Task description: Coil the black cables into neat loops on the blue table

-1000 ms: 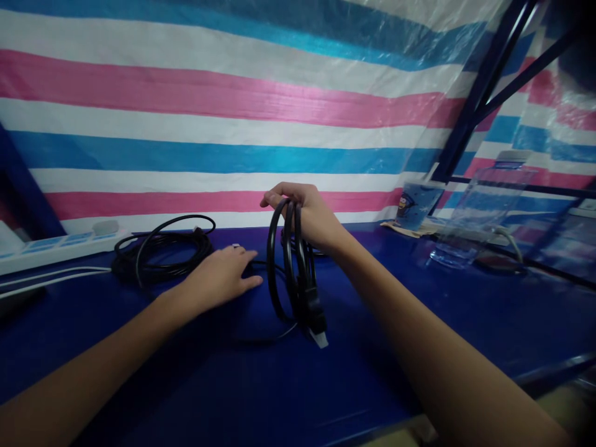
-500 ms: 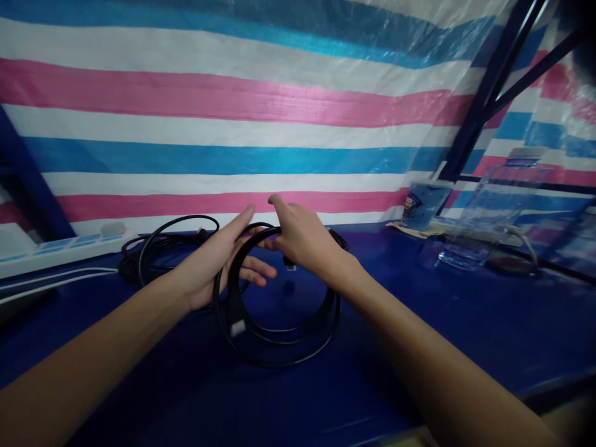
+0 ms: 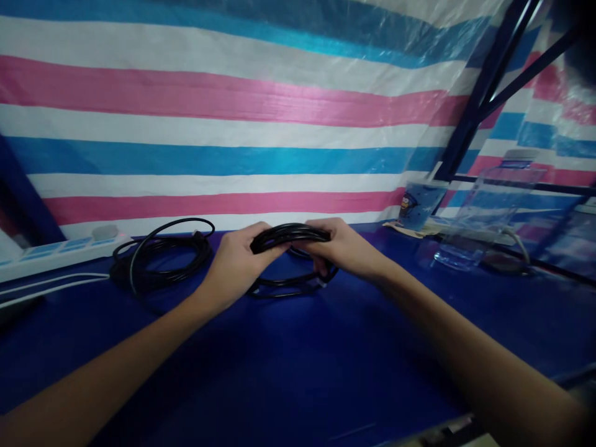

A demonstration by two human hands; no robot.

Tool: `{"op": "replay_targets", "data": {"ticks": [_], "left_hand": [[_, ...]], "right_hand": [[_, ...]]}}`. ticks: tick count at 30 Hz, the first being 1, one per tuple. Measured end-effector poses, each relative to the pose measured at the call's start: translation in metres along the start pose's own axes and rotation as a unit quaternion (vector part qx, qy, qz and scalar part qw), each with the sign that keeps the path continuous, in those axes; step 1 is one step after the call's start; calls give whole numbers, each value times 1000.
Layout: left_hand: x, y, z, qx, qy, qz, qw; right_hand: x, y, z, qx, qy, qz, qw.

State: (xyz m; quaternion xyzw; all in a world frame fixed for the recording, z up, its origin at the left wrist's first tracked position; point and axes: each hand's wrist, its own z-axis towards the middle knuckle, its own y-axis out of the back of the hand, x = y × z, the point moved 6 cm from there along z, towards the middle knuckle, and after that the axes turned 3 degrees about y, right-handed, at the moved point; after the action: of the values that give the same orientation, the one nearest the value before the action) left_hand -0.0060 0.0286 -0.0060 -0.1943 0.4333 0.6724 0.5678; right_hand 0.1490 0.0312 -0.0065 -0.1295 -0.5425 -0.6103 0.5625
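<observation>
A coiled black cable [image 3: 291,236] is held level above the blue table [image 3: 298,360], near its far side. My left hand [image 3: 235,266] grips the coil's left end with fingers wrapped round it. My right hand [image 3: 347,248] grips the right end the same way. The lower loops of the coil sag below my hands toward the table. A second bundle of black cable [image 3: 161,257] lies on the table to the left of my left hand, apart from it.
A white power strip [image 3: 60,248] with white cords lies at the far left. A clear plastic bottle [image 3: 484,211] and a printed cup [image 3: 419,203] stand at the right by a dark blue frame. A striped tarp hangs behind the table.
The coil hung upright from my right hand alone; my left hand came up from the table and took hold. Both hands now hold the coil flat and farther from me.
</observation>
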Motion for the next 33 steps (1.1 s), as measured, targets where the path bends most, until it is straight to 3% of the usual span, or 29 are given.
{"op": "replay_targets", "data": {"ticks": [4, 7, 9, 12, 16, 19, 24, 27, 30, 32, 33], "left_hand": [[27, -12, -5, 14, 124, -132, 983], [26, -13, 1, -22, 127, -243, 961], [30, -18, 1, -15, 141, -260, 955], [43, -25, -6, 16, 194, -238, 951], [52, -22, -10, 8, 195, -240, 951], [57, -24, -9, 28, 222, -246, 943], [52, -27, -12, 40, 267, -344, 899], [42, -35, -18, 89, 297, -379, 872], [35, -48, -29, 187, 332, -367, 849], [33, -53, -33, 223, 337, -341, 849], [33, -51, -32, 213, 330, -328, 859]], "right_hand": [[-27, 0, -10, -17, -30, 153, 988], [-26, 10, -11, -99, 6, 236, 967], [-31, 9, -11, -111, 0, 233, 966], [-44, -1, -13, -62, -38, 201, 977], [-49, -1, -14, -68, -10, 216, 974], [-53, -5, -14, -37, -45, 225, 973], [-42, -13, -15, 25, -51, 343, 938], [-27, -15, -17, 49, -29, 409, 911], [-22, -9, -19, 11, -40, 410, 911], [-26, -5, -20, -27, -71, 392, 917], [-28, -3, -20, -41, -83, 376, 922]]}}
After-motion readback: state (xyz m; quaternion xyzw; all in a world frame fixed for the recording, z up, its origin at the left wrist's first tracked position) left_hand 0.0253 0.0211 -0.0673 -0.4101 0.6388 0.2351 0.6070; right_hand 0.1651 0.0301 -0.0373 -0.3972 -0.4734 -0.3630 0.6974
